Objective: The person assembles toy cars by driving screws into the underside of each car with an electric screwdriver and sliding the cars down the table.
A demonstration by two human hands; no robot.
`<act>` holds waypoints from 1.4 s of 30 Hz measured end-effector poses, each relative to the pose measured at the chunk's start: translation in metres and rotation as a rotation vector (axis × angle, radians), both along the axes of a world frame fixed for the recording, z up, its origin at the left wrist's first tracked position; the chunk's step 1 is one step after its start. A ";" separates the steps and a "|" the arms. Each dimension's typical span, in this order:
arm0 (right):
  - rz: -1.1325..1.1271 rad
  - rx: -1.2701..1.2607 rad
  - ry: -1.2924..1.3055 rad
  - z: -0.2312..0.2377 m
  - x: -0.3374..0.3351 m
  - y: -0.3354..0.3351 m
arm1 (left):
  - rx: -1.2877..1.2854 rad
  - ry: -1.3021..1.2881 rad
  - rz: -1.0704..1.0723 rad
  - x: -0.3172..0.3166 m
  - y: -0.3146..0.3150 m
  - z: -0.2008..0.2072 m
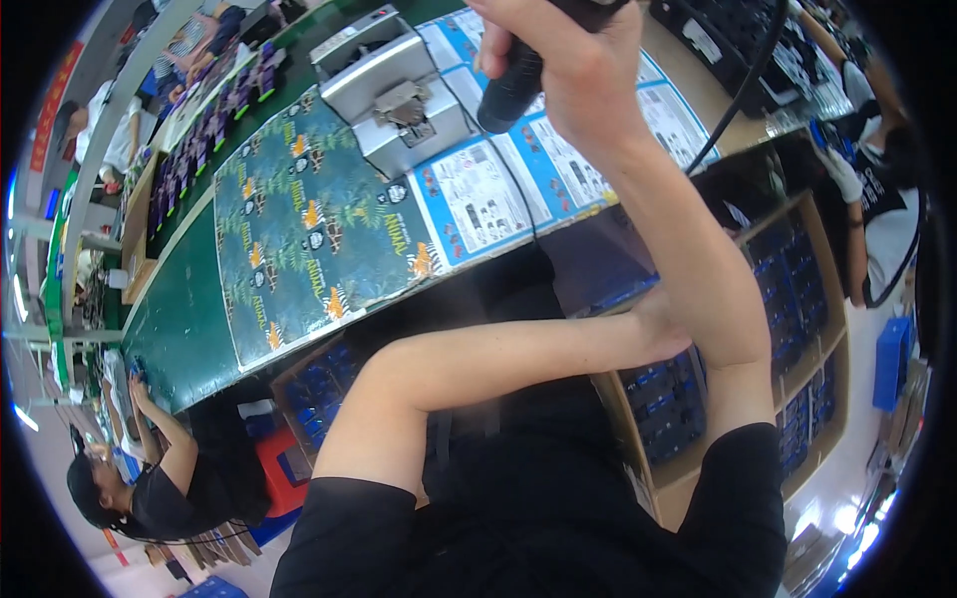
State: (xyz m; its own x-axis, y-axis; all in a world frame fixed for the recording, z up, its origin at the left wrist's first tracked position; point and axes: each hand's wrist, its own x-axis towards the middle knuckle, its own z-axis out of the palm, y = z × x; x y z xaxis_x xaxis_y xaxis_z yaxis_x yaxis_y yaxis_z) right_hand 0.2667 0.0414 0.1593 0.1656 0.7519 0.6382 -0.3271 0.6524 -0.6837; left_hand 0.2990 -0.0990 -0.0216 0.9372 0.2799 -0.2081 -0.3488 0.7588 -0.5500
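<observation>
My right hand is raised over the bench at the top, its fingers wrapped round a black cylindrical tool that looks like an electric screwdriver. Just left of it stands a silver metal fixture with a small grey metal part seated in it. My left arm crosses in front of my body to the right. Its hand is low beside the bench edge, over a cardboard carton of dark blue-and-black parts. My right forearm covers most of the left hand, so its fingers are hidden.
Printed sheets and a jungle-patterned mat cover the green bench. A black cable hangs at the upper right. Another carton of parts stands right. Co-workers sit at left and right.
</observation>
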 end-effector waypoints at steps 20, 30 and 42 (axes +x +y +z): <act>-0.090 0.112 -0.389 -0.007 -0.106 0.087 | 2.766 0.782 0.204 -0.141 0.037 0.050; 0.233 -0.022 -0.094 0.003 -0.056 0.043 | 1.074 0.776 0.868 -0.296 0.057 0.036; 0.395 0.166 0.039 -0.014 -0.083 -0.015 | 0.886 1.191 0.831 -0.280 0.091 0.033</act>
State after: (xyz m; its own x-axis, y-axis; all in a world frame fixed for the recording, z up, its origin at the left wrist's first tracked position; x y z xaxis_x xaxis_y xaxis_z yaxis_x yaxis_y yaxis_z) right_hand 0.1839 0.0260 0.1449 -0.0879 0.6496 0.7552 -0.5970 0.5725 -0.5620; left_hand 0.0190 -0.0076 0.0112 -0.0592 0.9857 -0.1578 -0.6562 0.0807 0.7502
